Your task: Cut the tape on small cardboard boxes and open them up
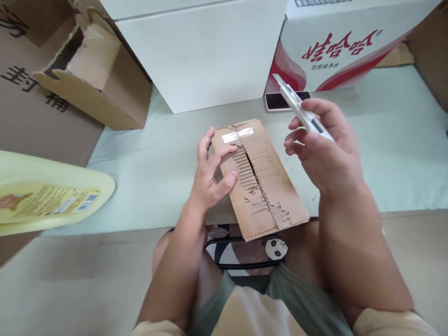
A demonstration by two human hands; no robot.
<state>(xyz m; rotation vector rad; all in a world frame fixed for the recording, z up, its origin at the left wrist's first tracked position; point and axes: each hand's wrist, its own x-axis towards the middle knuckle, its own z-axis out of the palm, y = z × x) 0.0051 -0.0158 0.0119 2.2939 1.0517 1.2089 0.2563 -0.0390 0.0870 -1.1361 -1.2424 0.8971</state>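
Note:
A flat brown cardboard box (276, 179) lies at the front edge of the table, its near end jutting over the edge. A ragged slit runs down its length between torn, ribbed strips, and two pieces of shiny tape sit near its far end. My left hand (213, 175) grips the box's left side, thumb and a finger pressed on its top. Raised above the table on the right, my right hand (327, 144) is closed around a white box cutter (297, 106), apart from the box. Its tip points up and to the left.
A phone (278, 101) lies before a white-and-red carton (325, 56). Beside that stands a large white box (203, 56). On the left are an opened brown carton (115, 88) and a pale yellow bottle (101, 182). Pale green cloth covers the table (150, 186).

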